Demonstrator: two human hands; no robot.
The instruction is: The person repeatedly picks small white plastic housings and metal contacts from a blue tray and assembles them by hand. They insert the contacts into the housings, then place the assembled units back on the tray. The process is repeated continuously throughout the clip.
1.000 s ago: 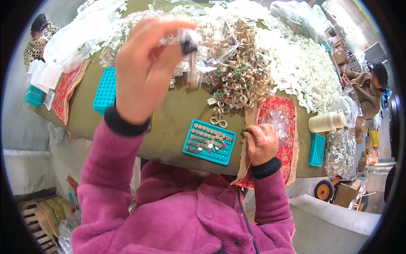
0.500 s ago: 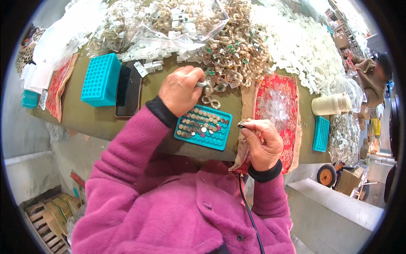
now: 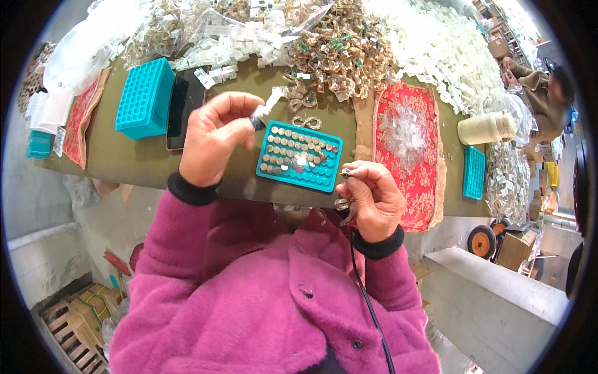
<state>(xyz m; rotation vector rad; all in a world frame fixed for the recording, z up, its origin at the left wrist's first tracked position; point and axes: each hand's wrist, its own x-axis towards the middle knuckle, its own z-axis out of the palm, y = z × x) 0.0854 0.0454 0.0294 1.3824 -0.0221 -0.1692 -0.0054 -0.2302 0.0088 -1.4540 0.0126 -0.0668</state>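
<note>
Two pinches beside a teal tray
Left hand pinches a dark-and-white piece, right hand a metallic bit; a slack grip could drop either.

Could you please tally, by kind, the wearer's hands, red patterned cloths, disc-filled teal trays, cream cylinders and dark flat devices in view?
Hands: 2, left hand and right hand
Red patterned cloths: 2, left cloth and right cloth
Partly filled teal tray: 1
Cream cylinder: 1
Dark flat device: 1
Total: 7
</note>
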